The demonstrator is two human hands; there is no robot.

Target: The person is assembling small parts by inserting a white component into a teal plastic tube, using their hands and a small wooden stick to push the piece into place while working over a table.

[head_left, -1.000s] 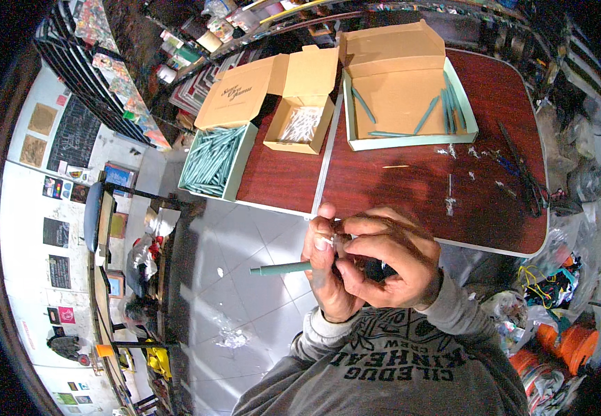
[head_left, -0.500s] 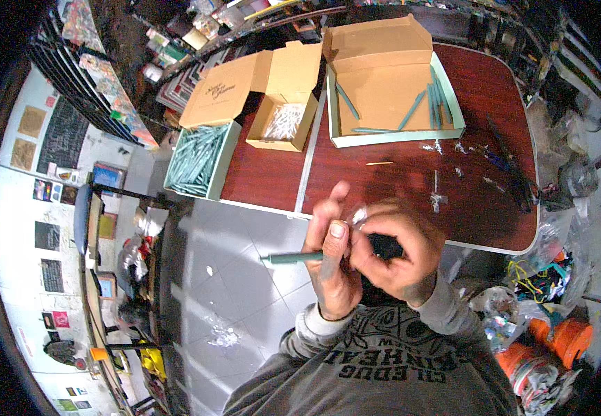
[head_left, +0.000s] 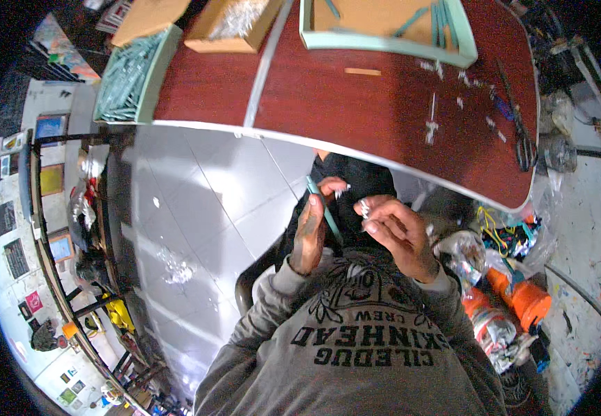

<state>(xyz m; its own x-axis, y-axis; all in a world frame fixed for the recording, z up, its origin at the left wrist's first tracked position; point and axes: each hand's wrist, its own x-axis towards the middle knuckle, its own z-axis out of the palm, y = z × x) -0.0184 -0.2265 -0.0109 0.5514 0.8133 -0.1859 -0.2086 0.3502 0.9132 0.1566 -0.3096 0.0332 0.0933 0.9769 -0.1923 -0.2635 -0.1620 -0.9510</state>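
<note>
Over my lap, just below the table's near edge, my left hand (head_left: 310, 232) grips a slim teal pen-like stick (head_left: 331, 222). It slants from the thumb down toward my shirt. Small white bits show at that hand's fingertips. To its right, apart from it, my right hand (head_left: 401, 236) pinches a small white scrap (head_left: 365, 208) between thumb and fingers. What the scrap is made of I cannot tell.
On the dark red table (head_left: 210, 87) stand a box of many teal sticks (head_left: 146, 97), a small cardboard box (head_left: 225, 44) of white pieces, and a box (head_left: 384, 41) with several sticks. Scissors (head_left: 524, 149) and white scraps lie at the right. Orange containers (head_left: 526, 301) stand beside me.
My hands have moved apart and down toward my lap, and the teal stick has turned steeper. The view has tipped downward, so the table sits higher in the picture.
</note>
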